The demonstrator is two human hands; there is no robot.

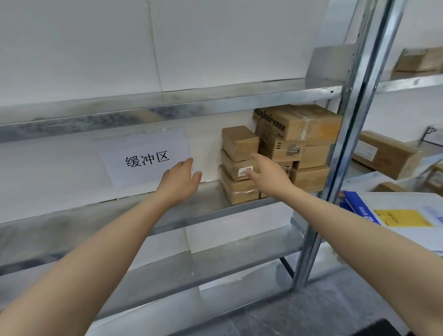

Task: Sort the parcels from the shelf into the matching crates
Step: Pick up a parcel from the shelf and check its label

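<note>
Brown cardboard parcels are stacked at the right end of a metal shelf (114, 222). A column of three small parcels stands at the front: the top one (239, 141), a middle one with a white label (237, 168), and a bottom one (239, 191). Larger boxes (298, 123) are piled behind them. My right hand (266, 175) reaches in front of the small column, fingers apart, holding nothing. My left hand (180, 180) hovers open over the bare shelf just left of the stack.
A paper sign with printed characters (146, 157) hangs on the white wall behind the shelf. A steel upright (344, 146) stands right of the stack. Beyond it lie more cardboard boxes (387, 153) and white mailers (407, 220). Lower shelves run below.
</note>
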